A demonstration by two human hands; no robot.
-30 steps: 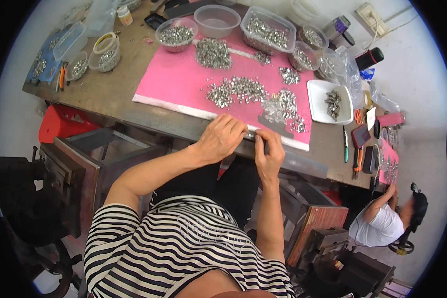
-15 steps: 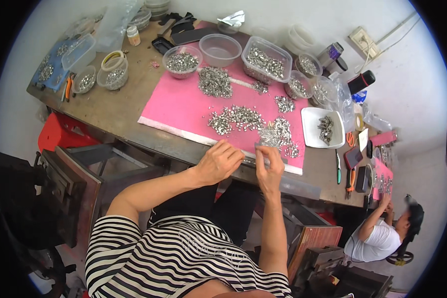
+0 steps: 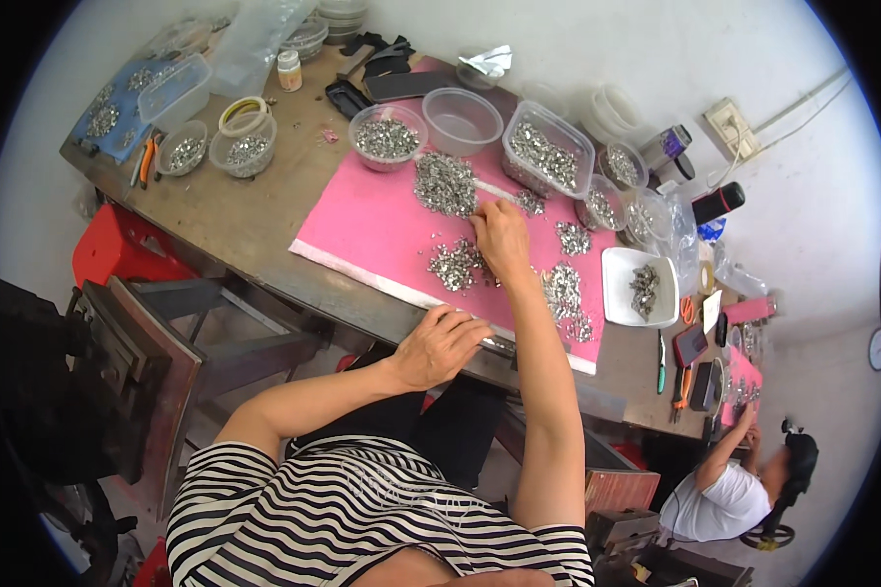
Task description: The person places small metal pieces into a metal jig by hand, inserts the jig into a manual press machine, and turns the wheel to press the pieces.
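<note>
My right hand (image 3: 500, 238) reaches across the pink mat (image 3: 362, 220), fingers bent and pressed together at the lower right edge of a heap of small silvery metal pieces (image 3: 445, 183). What is between its fingertips is too small to make out. Under its wrist and left of it lies a second pile of shiny pieces (image 3: 455, 264). My left hand (image 3: 440, 346) rests at the mat's white front edge by the table edge, fingers curled together. Whatever it may hold is hidden. A thin silvery strip (image 3: 501, 343) lies just beside its fingertips.
Clear tubs of metal pieces (image 3: 389, 144) line the back of the mat, beside an empty round tub (image 3: 462, 121). On the right are a white tray (image 3: 640, 288) with darker pieces and orange-handled pliers (image 3: 681, 391). A person in white (image 3: 719, 499) works farther right.
My right hand has left the table edge beside my left hand and moved forward to the heap on the mat. My left hand stays near the edge. The view has shifted slightly.
</note>
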